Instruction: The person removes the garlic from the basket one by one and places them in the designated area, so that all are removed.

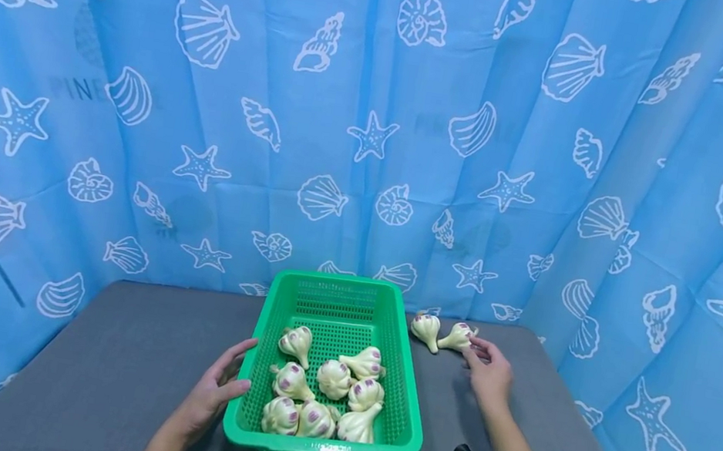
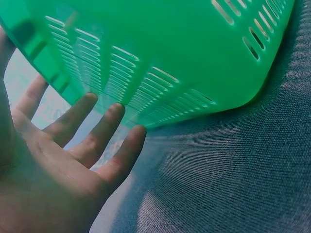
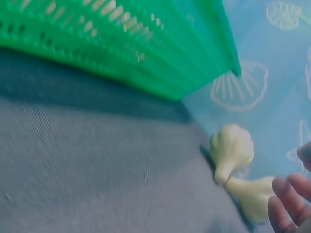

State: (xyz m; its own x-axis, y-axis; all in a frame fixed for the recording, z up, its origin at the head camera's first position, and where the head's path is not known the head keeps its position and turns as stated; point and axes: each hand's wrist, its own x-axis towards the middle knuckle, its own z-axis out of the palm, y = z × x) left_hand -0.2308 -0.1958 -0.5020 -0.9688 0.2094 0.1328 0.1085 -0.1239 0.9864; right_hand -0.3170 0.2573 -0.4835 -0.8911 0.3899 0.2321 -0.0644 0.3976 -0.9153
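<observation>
In the head view, a grey-covered table (image 1: pixel 137 363) stands before a blue seashell-print curtain (image 1: pixel 374 142). A green slotted plastic basket (image 1: pixel 321 449) sits on it, reaching toward the far edge, with eight garlic bulbs (image 1: pixel 334 379) inside, most of them gathered toward its near end. Outside the basket, by its far right corner and close to the table's far edge, lie an inner garlic bulb (image 1: pixel 425 328) and an outer garlic bulb (image 1: pixel 459 335), the latter nearer the table's far right corner. The right hand (image 1: pixel 490 373) is at the outer bulb, its fingers overlapping the side away from the basket. The left hand (image 1: pixel 206 397) is at the basket's left side, thumb and fingers parted at the rim.

In the left wrist view, the left fingers are spread and nearly straight outside the slotted wall; how firmly they press cannot be told.

In the right wrist view, the two loose bulbs lie with their necks meeting or almost so. The right fingers are loosely bent and apart, just at the outer bulb's body, opposite its neck; they show no closed hold, and contact is unclear. The bulbs look light, firm and rather smooth, so a rounded body could probably roll under a glancing touch; the fullest part, taken from two sides, seems the surest hold, the slim neck second best.
</observation>
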